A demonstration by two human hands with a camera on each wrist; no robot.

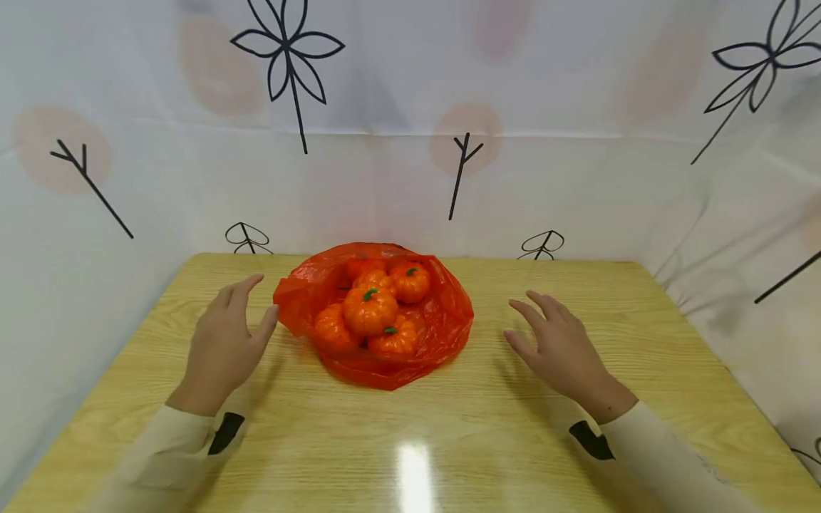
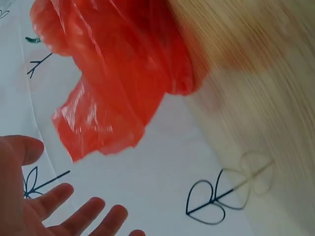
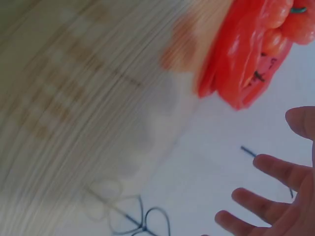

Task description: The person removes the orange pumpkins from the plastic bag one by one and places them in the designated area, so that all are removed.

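A red plastic bag point(image 1: 442, 342) lies spread on the table with its mouth facing up. Several small orange pumpkins point(image 1: 370, 311) with green stems are heaped inside it. To the left of the bag hovers my left hand point(image 1: 224, 342), fingers relaxed, its thumb near the bag's edge; whether they touch is unclear in the head view, but the left wrist view shows a gap between the fingers and the red plastic point(image 2: 108, 113). My right hand point(image 1: 558, 345) is held apart from the bag on its right side, fingers loosely spread and holding nothing.
The wooden table point(image 1: 410, 427) reaches back to a white cloth point(image 1: 385, 185) printed with black flowers and twigs. This cloth also hangs along the left and right sides. A bright light reflection shows on the table's near part.
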